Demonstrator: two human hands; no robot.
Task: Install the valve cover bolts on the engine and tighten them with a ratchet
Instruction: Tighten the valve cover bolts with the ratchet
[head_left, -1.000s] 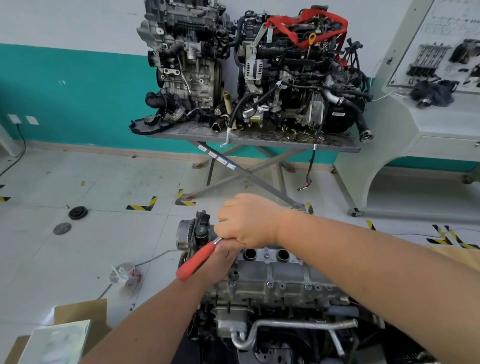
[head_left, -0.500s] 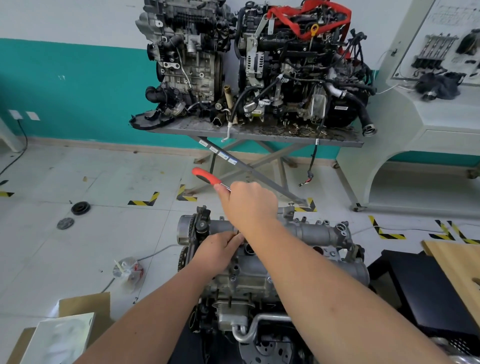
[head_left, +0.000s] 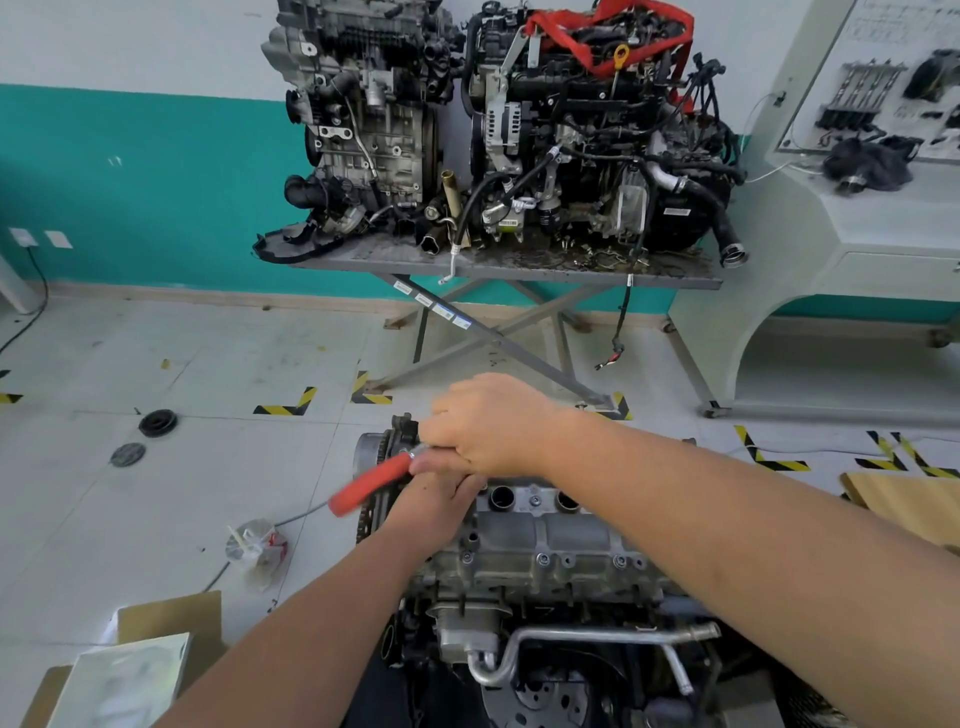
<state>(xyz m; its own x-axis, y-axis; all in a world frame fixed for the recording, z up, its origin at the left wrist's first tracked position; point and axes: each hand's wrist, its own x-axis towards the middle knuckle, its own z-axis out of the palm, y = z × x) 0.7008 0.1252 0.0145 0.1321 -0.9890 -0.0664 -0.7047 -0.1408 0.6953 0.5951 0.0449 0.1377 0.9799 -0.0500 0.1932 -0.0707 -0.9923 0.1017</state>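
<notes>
- One ratchet (head_left: 375, 483), red handle pointing to 8 o'clock, sits at the near engine's (head_left: 545, 551) left end.
- Right hand (head_left: 491, 423) curls around its shaft.
- Left hand (head_left: 441, 501) lies beneath (grip cannot be told).
- Two engines at 12 o'clock on one table (head_left: 519, 270).

Floor (head_left: 171, 338): pale tiles carrying the scissor-leg table.
Scissor-leg table (head_left: 670, 282): grey metal, at the teal wall.
On the table: two engines, the bare grey engine (head_left: 363, 119) on its left half, the hose-covered engine (head_left: 597, 140) with a red strap on its right half.
Left of the table legs, on the floor: two dark discs (head_left: 157, 422).
Nearer than the table: yellow-black tape corners (head_left: 288, 402), cardboard (head_left: 171, 616).
</notes>
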